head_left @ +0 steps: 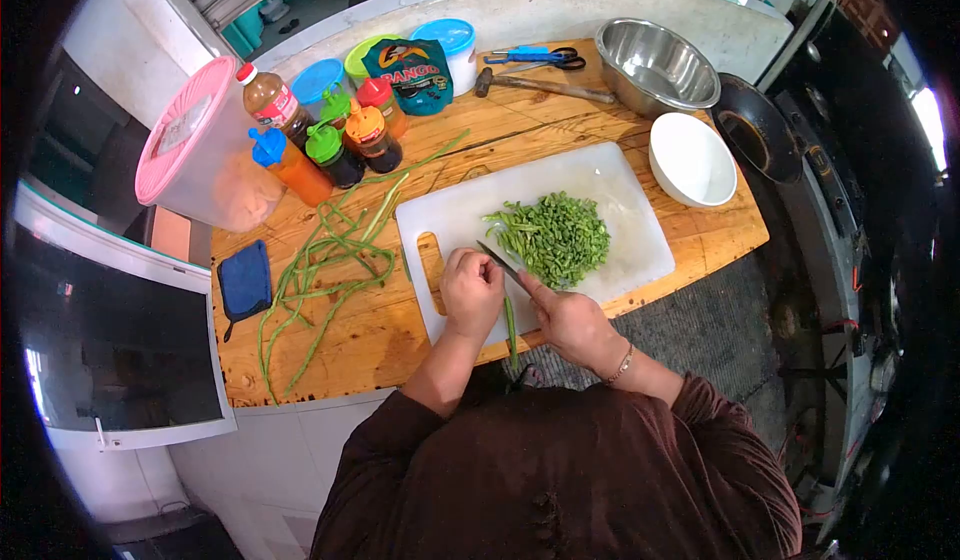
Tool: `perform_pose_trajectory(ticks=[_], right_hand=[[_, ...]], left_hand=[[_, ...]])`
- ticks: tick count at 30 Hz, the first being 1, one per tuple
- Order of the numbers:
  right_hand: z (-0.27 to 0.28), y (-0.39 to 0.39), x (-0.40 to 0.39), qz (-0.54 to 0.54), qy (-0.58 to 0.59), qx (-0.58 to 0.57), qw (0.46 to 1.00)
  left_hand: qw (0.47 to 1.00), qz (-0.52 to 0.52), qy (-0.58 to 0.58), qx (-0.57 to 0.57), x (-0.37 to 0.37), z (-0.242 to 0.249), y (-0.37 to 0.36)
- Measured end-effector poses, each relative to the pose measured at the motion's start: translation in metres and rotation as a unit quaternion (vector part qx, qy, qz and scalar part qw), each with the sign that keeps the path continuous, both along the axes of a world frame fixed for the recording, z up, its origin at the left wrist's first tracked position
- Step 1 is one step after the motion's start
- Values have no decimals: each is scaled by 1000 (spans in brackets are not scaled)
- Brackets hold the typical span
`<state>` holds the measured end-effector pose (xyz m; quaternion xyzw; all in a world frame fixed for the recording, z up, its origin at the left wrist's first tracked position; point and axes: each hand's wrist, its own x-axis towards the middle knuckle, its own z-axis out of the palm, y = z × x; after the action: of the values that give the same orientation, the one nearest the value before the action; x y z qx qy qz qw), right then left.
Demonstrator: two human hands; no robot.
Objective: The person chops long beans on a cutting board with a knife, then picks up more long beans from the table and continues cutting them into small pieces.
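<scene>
Knife [499,261] gripped by closed right hand [580,327]; left hand [472,288] curled, hold unclear. Between them, green bean [512,333] hangs over near edge of cutting board [450,215]. Left knuckles best kept tucked clear; chopped beans [565,242] heaped just beyond.

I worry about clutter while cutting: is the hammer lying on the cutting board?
No, the hammer lies on the wooden table, beyond the cutting board, its handle pointing towards the steel bowl.
</scene>
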<state>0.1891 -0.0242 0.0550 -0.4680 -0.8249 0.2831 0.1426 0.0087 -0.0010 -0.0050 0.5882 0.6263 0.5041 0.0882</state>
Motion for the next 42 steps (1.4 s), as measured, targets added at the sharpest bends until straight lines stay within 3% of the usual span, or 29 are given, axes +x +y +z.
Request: perform_pose_trajectory(ticks=[5, 8, 11, 20, 26, 35, 41, 42], right_hand=[[22, -5, -4, 10, 97, 43, 994], [45, 1, -7, 33, 35, -2, 999], [28, 6, 0, -29, 40, 25, 998], [4, -6, 2, 1, 12, -7, 1000], [-12, -11, -15, 9, -66, 45, 997], [-4, -41, 14, 5, -48, -15, 999], [-15, -26, 7, -20, -14, 35, 999], [-14, -23, 8, -29, -14, 29, 999]], left_hand=[[999, -8, 50, 14, -3, 6, 0], [999, 4, 30, 19, -2, 0, -1], [999, 8, -48, -14, 3, 5, -3], [1000, -2, -18, -2, -2, 0, 0], [999, 6, 24, -20, -1, 0, 0], [997, 9, 53, -56, 0, 6, -2], [990, -4, 116, -82, -1, 17, -15], [992, -2, 68, -108, -1, 21, -18]])
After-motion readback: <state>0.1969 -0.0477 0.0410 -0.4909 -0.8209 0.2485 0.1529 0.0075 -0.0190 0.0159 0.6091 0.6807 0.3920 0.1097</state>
